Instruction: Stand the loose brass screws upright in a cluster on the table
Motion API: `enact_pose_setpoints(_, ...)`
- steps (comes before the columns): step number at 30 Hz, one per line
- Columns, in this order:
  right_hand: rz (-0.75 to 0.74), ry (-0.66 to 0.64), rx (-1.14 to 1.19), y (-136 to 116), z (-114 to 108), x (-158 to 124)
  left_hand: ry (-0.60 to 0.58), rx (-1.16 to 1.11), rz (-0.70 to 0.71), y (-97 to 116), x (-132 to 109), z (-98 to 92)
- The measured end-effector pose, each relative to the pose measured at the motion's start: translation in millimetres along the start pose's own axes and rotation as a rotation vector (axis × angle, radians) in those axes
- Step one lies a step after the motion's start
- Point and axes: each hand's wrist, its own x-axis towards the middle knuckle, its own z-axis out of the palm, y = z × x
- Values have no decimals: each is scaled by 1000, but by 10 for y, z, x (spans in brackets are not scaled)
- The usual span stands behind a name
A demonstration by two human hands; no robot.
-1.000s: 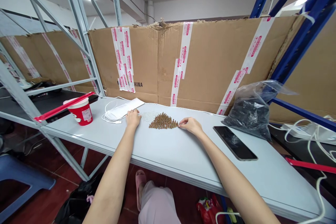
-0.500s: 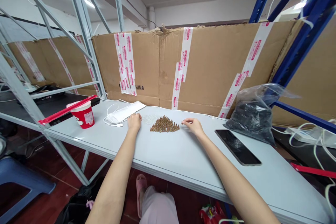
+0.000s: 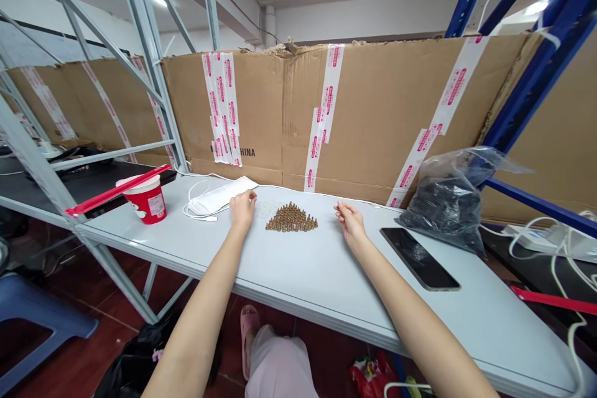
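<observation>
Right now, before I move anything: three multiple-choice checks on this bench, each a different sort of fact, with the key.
1. What lies between the left hand and the right hand?
A) a screwdriver
B) a pile of brass-coloured pointed studs
C) a coffee mug

2. What colour are the contents of the clear plastic bag?
A) white
B) red
C) black

3. How does the phone lie?
A) upright against the cardboard
B) flat on the table
C) inside the bag

1 B: the pile sits on the table between the hands.
2 C: dark contents show through the plastic.
3 B: it rests flat, right of the right hand.
</observation>
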Motion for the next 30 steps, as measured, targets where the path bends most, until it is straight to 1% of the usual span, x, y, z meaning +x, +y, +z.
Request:
enact_pose_setpoints(2,-69,27,-36,1,19,-13,29,-203,23,123,11,3)
enact_pose_setpoints(5,-183,46,-131,-24,78,-59,-1,-505,60,349,4,6)
enact_pose_setpoints(7,-245,37,-214,-51,143,-122,-4,-648,79,507,-27,4)
enact_pose_setpoints(10,-316,-58,-309,-70,269,-270,-11,-766,73,731,-111,-1)
enact_pose_setpoints(12,-346,-140,-342,-55,354,-385,-75,-818,105,854,-181,-2)
enact_pose_setpoints(14,-398,-225,-396,-28,418,-482,-131,-834,181,944,-248,-2)
enact_pose_setpoints(16,-458,-279,-451,-7,451,-544,-148,-819,243,996,-299,-2)
enact_pose_setpoints(20,-507,-288,-528,-7,434,-549,-117,-796,255,1015,-335,-12)
enact_pose_setpoints(22,-495,-286,-542,-5,411,-516,-87,-790,247,1006,-334,-22)
enact_pose_setpoints(25,-429,-305,-516,20,391,-477,-40,-762,258,994,-339,-39)
enact_pose_setpoints(27,-395,-326,-497,41,392,-473,-21,-729,294,990,-351,-49)
enact_pose_setpoints(30,-391,-344,-490,63,401,-491,-22,-683,372,986,-375,-57)
